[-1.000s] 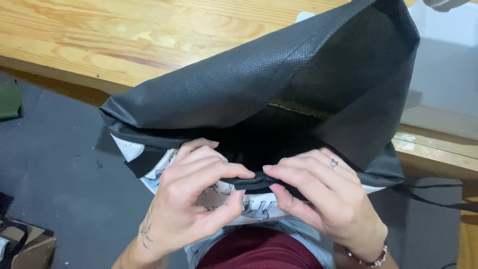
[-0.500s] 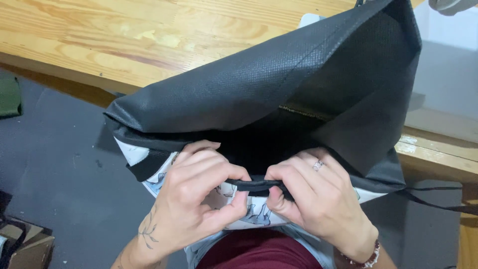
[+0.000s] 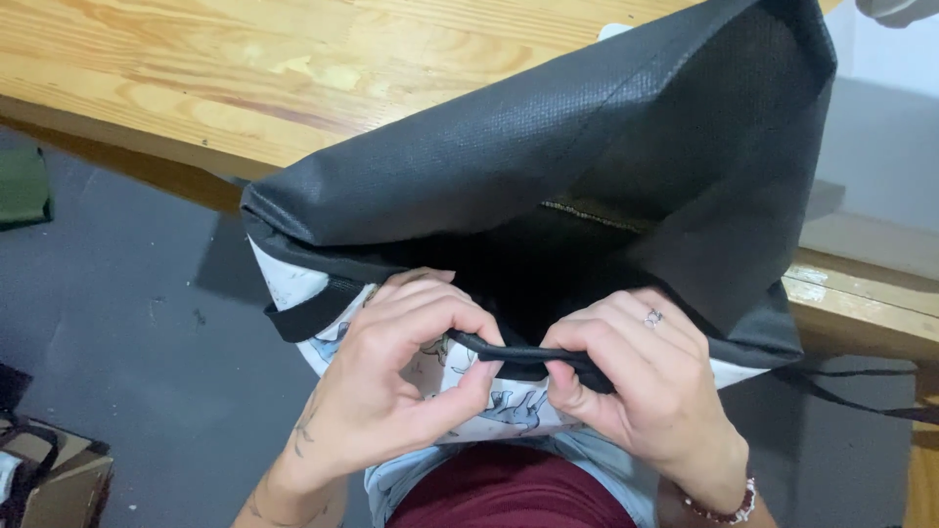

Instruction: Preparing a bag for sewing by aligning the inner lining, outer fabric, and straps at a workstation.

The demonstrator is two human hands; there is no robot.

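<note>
Right at the lap, a black drawstring cord (image 3: 528, 353) runs between both hands, just below the mouth of a black non-woven bag (image 3: 548, 166). The left hand (image 3: 391, 391) pinches the cord's left end between thumb and curled forefinger, the other fingers folded in above it. The right hand (image 3: 641, 386) is clenched over the cord's right end, thumb pressed underneath and knuckles up; a ring (image 3: 652, 317) sits on one finger and a beaded bracelet (image 3: 719, 506) circles the wrist. The bag's dark fabric slopes up and away from the hands, its far end lying on the wooden table (image 3: 196, 78) and its near end hanging over the table's edge. Under the bag's mouth a white cloth with blue printed figures (image 3: 489, 406) shows, touching both hands. Below it lie pale blue fabric and a maroon garment (image 3: 518, 494) at the lower edge.

A thin black strap (image 3: 861, 401) trails off to the right, past the table's worn, paint-flecked edge. Beneath the table the floor (image 3: 127, 323) is dark grey. A green object (image 3: 22, 186) lies at the far left, and a cardboard box (image 3: 54, 484) sits at the lower left corner.
</note>
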